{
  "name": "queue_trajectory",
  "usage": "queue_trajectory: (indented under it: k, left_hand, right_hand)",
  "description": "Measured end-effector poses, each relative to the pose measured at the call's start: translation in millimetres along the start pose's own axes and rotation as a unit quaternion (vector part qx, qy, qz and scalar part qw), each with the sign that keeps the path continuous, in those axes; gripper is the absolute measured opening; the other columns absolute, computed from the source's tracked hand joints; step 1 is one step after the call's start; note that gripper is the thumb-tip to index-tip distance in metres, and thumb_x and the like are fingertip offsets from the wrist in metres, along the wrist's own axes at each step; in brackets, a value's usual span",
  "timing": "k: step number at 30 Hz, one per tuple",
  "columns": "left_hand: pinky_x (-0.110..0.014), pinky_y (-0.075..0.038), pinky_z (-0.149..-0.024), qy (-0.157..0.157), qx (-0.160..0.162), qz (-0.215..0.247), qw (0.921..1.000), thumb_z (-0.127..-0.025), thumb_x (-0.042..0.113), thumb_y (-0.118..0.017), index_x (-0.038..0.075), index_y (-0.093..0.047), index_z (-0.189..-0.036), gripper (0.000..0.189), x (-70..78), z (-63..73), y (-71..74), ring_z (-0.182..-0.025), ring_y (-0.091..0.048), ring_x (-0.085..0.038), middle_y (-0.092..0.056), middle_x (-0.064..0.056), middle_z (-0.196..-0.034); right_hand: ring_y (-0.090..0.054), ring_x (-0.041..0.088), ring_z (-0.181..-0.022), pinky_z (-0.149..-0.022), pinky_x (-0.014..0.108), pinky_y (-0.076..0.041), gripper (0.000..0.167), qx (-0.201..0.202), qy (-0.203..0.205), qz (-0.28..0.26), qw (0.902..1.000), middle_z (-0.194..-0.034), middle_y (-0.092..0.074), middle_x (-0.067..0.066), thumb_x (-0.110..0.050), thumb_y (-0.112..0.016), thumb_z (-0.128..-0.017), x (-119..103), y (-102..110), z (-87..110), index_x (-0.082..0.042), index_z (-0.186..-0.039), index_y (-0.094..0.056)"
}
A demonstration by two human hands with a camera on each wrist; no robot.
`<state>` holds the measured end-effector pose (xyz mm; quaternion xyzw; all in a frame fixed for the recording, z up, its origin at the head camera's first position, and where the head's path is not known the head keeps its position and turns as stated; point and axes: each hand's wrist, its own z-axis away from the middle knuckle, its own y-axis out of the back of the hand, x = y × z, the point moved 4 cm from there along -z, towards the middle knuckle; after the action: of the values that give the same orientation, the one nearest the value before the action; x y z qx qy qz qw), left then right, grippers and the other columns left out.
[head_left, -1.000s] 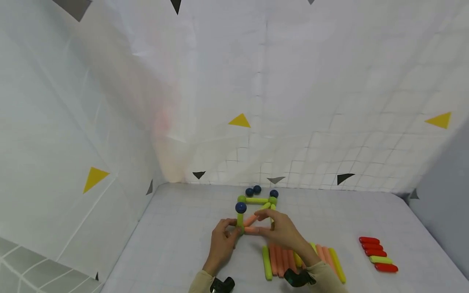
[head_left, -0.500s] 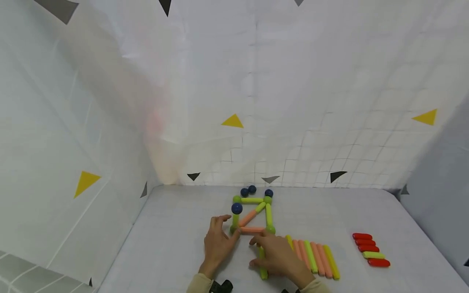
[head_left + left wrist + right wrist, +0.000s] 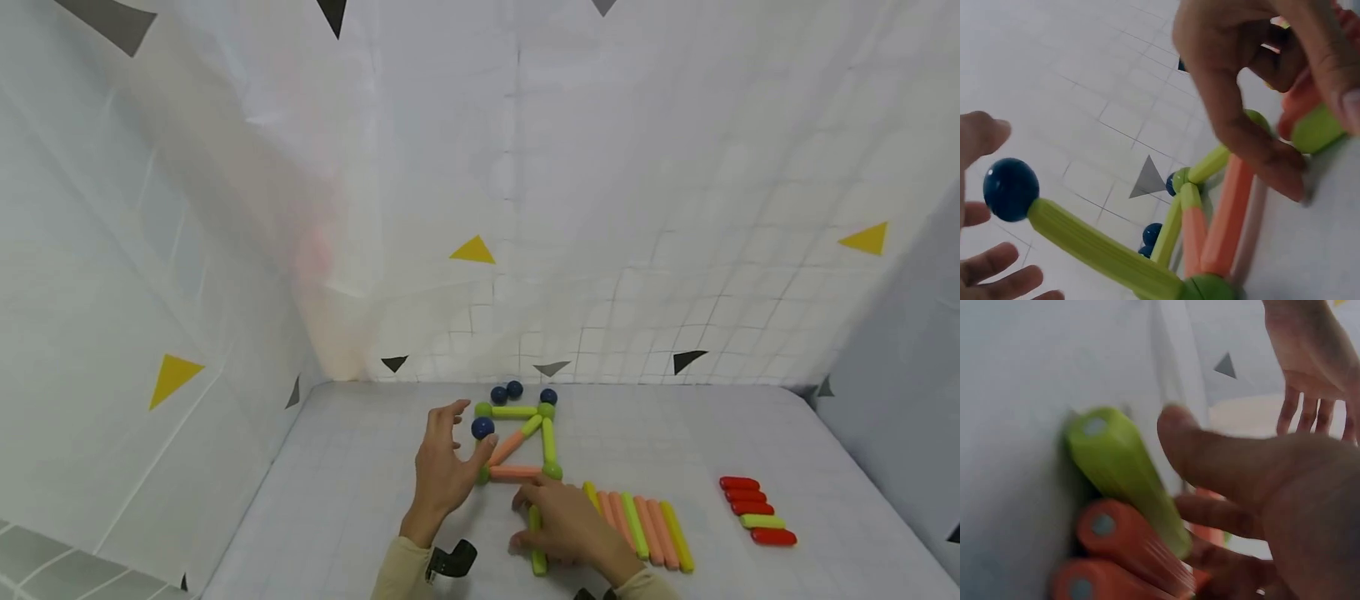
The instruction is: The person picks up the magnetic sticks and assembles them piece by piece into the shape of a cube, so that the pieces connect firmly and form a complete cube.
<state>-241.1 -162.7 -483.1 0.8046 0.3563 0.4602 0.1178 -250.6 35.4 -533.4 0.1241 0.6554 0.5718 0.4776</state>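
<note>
My left hand [image 3: 442,467] stands with spread fingers beside a dark blue ball [image 3: 483,428]. That ball tops an upright light green stick [image 3: 1097,244], which rises from a green ball joint [image 3: 1210,289]. Flat on the table lies a four-sided frame of green and orange sticks with a diagonal; an orange stick [image 3: 515,472] forms its near side. My right hand [image 3: 570,521] hovers over the row of loose sticks, thumb and fingers apart around the light green stick [image 3: 1125,469] at the left end. Whether its fingertips touch that stick cannot be made out.
Orange, green and yellow sticks [image 3: 654,533] lie side by side right of my right hand, some hidden beneath it. Farther right are several red sticks [image 3: 750,507] and one light green stick [image 3: 762,522]. Loose blue balls [image 3: 498,396] sit behind the frame, before a white sheet wall.
My right hand has let go of the orange stick and moved down to the loose row. My left hand has released the corner joint and lifted beside the blue ball.
</note>
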Motion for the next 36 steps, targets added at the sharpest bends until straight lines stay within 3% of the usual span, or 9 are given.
queue_trajectory:
  k: [4,10,16,23,26,32,36]
  left_hand:
    - [-0.043,-0.055,-0.092,-0.007,-0.048,0.030,0.9984,-0.098,0.037,-0.078,0.022,-0.058,-0.147,0.056,2.6,-9.7,-9.9,-0.119,-0.064,-0.025,-0.061,-0.006,-0.131]
    - [-0.039,-0.059,-0.080,-0.033,-0.036,0.061,0.9969,-0.099,0.019,-0.077,0.013,-0.069,-0.130,0.033,0.6,-6.9,-13.7,-0.098,-0.068,-0.017,-0.070,-0.006,-0.116]
    - [-0.032,-0.060,-0.072,-0.050,-0.043,0.086,0.9941,-0.098,0.016,-0.078,0.011,-0.069,-0.128,0.032,-0.8,-9.4,-14.8,-0.089,-0.069,-0.013,-0.074,-0.006,-0.115]
    - [-0.032,-0.059,-0.070,-0.058,-0.051,0.092,0.9927,-0.098,0.017,-0.079,0.010,-0.069,-0.129,0.033,-0.2,-17.0,-15.1,-0.088,-0.069,-0.013,-0.075,-0.005,-0.119]
    - [-0.033,-0.060,-0.070,-0.055,-0.054,0.094,0.9926,-0.098,0.017,-0.079,0.010,-0.070,-0.129,0.033,0.5,-18.1,-14.3,-0.088,-0.069,-0.013,-0.075,-0.004,-0.119]
    - [-0.033,-0.060,-0.070,-0.043,-0.064,0.092,0.9927,-0.097,0.018,-0.080,0.010,-0.070,-0.128,0.033,1.2,-15.6,-12.4,-0.089,-0.069,-0.014,-0.075,-0.004,-0.118]
    - [-0.036,-0.061,-0.070,-0.036,-0.067,0.088,0.9932,-0.097,0.016,-0.080,0.011,-0.070,-0.128,0.033,0.8,-15.0,-11.2,-0.090,-0.070,-0.015,-0.075,-0.004,-0.120]
  right_hand:
    - [-0.059,0.006,-0.091,-0.081,0.034,-0.054,0.042,-0.030,0.027,-0.021,0.9990,-0.118,-0.069,-0.006,-0.045,-0.092,-0.081,8.5,6.3,2.9,-0.024,-0.115,-0.079]
    - [-0.060,0.005,-0.098,-0.088,0.033,-0.054,0.034,-0.067,0.032,-0.090,0.9931,-0.113,-0.069,-0.012,-0.031,-0.096,-0.079,19.5,4.2,3.9,-0.027,-0.109,-0.082]
    - [-0.058,0.002,-0.092,-0.085,0.029,-0.051,0.028,-0.060,0.033,-0.102,0.9925,-0.103,-0.068,-0.017,-0.033,-0.098,-0.074,22.1,4.1,3.5,-0.030,-0.097,-0.083]
    - [-0.053,-0.001,-0.080,-0.075,0.022,-0.046,0.028,-0.035,0.088,-0.079,0.9924,-0.091,-0.061,-0.019,-0.038,-0.100,-0.069,17.4,8.3,1.4,-0.032,-0.086,-0.079]
    - [-0.051,-0.001,-0.076,-0.072,0.021,-0.043,0.029,-0.041,0.089,-0.083,0.9917,-0.087,-0.060,-0.018,-0.040,-0.101,-0.068,17.4,10.1,2.2,-0.031,-0.086,-0.079]
    - [-0.052,-0.001,-0.074,-0.071,0.021,-0.045,0.019,-0.068,0.068,-0.111,0.9891,-0.081,-0.066,-0.018,-0.032,-0.097,-0.075,19.4,17.4,10.6,-0.026,-0.087,-0.083]
    - [-0.057,0.000,-0.079,-0.072,0.022,-0.049,0.014,-0.041,0.077,-0.140,0.9863,-0.088,-0.070,-0.015,-0.030,-0.091,-0.084,23.0,33.0,15.7,-0.023,-0.091,-0.081]
